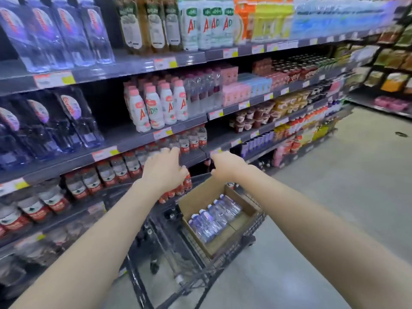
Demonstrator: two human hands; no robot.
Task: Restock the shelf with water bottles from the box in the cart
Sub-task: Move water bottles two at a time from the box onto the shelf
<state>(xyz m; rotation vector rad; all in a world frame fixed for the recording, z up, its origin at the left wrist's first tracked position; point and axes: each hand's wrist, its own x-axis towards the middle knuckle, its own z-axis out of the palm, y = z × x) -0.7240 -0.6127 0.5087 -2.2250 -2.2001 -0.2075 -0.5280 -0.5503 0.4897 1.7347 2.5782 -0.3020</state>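
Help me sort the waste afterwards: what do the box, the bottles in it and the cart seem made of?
Box: brown cardboard, matte, with folded flaps. Bottles: clear plastic, glossy and see-through, pale caps. Cart: dark metal wire, judging by the thin grid bars; probably coated.

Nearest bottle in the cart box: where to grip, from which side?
Take the nearest bottle round its lower body, from above on the base side. It lies on its side, packed against the other water bottles, cap toward the shelf-side wall of the box, so its flanks look blocked. Bare cardboard past the bases probably leaves room to get under it.
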